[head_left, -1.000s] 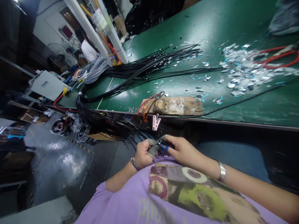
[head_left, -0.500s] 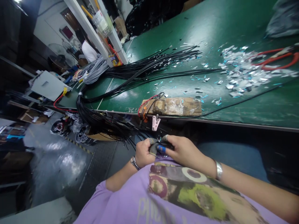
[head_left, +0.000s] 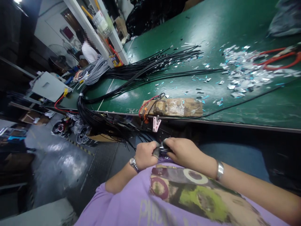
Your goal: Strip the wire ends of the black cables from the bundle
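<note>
Just in front of my purple shirt, my left hand (head_left: 146, 153) is closed, thumb against fingers, at the end of a black cable. Grey coverings are on its fingertips. My right hand (head_left: 182, 150) pinches right beside it, also with covered fingertips; what lies inside that pinch is too small to make out. Between the two hands a small silvery scrap (head_left: 162, 147) shows. Black cables (head_left: 113, 127) hang over the table edge from a tied bundle and run toward my left hand.
On the green table (head_left: 211, 25) lie more black cables (head_left: 141, 70), foil scraps (head_left: 246, 75) and red-handled scissors (head_left: 282, 59). A wooden block (head_left: 185, 107) and a pink clip (head_left: 156, 124) sit at the near edge. A person in white (head_left: 89, 51) is farther back.
My hands have drawn slightly apart, and the fingers of my right hand have shifted, hiding the blue finger wrap. The cables and things on the table stay put.
</note>
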